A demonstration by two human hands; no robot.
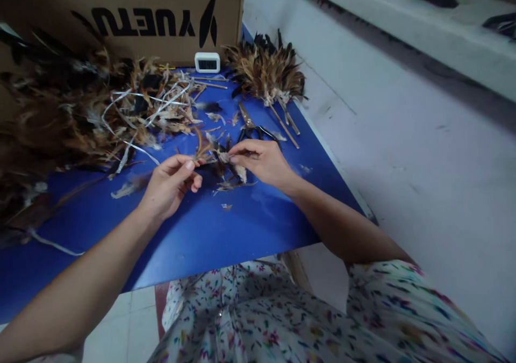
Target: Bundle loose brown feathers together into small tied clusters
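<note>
Over the blue table (193, 234), my left hand (171, 183) pinches the base of a small brown feather (202, 147). To its right, my right hand (260, 161) is closed on a tuft of greyish feather fluff (223, 156), thumb and forefinger together. Loose feather scraps (231, 184) lie below and between the two hands. Black-handled scissors (250, 123) rest just beyond my right hand, blades pointing away. A large heap of brown feathers (80, 115), with white ties across it, spreads on the left.
Bundles of brown and black feathers on sticks (268, 75) lie at the back right. A small white digital clock (207, 62) stands before a cardboard box (161, 8). The wall (387, 115) runs along the table's right edge.
</note>
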